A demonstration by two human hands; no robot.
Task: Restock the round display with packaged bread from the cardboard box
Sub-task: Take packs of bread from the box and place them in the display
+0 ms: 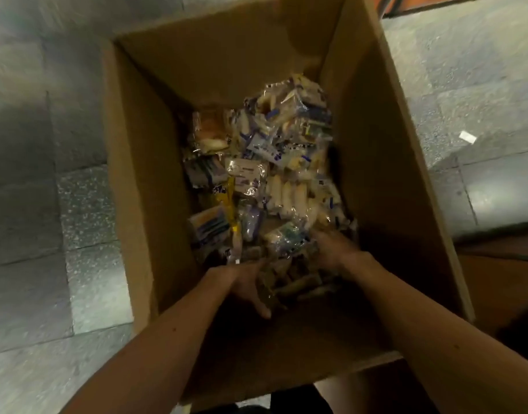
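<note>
Fingers (263, 309) of left hand (245, 283) and right hand (331, 249) half-buried in bread packets (286, 189), grip indiscernible

On my feed the left forearm (167, 339) and right forearm (421, 324) are bare up to where the view cuts them off, each dotted with a few small dark moles. The left hand (248, 285) and right hand (331, 249) are bare too, smeared by blur. Low between the forearms I see dark clothing (292, 397), too dim to read.
</note>
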